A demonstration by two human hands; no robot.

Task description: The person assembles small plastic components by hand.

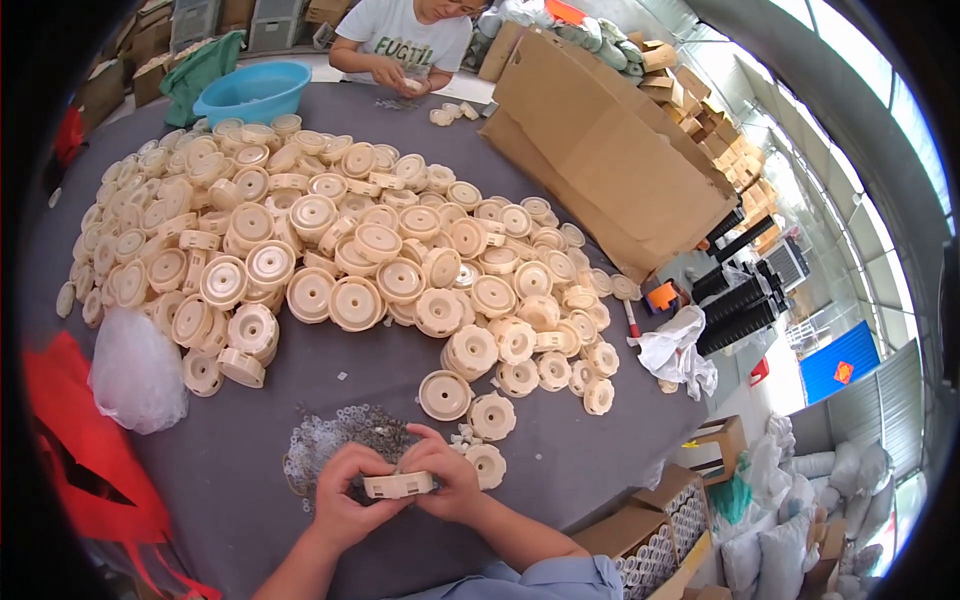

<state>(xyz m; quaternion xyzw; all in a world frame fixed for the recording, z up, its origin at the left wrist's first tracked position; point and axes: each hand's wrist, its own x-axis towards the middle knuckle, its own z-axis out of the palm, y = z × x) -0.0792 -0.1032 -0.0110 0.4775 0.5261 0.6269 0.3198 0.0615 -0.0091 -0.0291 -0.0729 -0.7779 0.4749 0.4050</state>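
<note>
A cream round plastic part (399, 485), seen edge-on with small slots in its rim, is held between both my hands near the front of the table. My left hand (349, 500) grips its left side, and my right hand (452, 483) closes around its right. Just beyond my fingers lies a pile of small clear rings and dark bits (335, 445). A similar cream wheel-like part (485, 466) rests by my right hand, next to some small pale pieces (463, 438). The fingers partly hide the held part's faces.
A large heap of cream round parts (310, 215) covers the grey table (590, 455). Around it are a clear plastic bag (135, 375), a red bag (95, 450), a blue basin (253, 92) and a cardboard box (610, 140). Another person (400, 50) works across the table.
</note>
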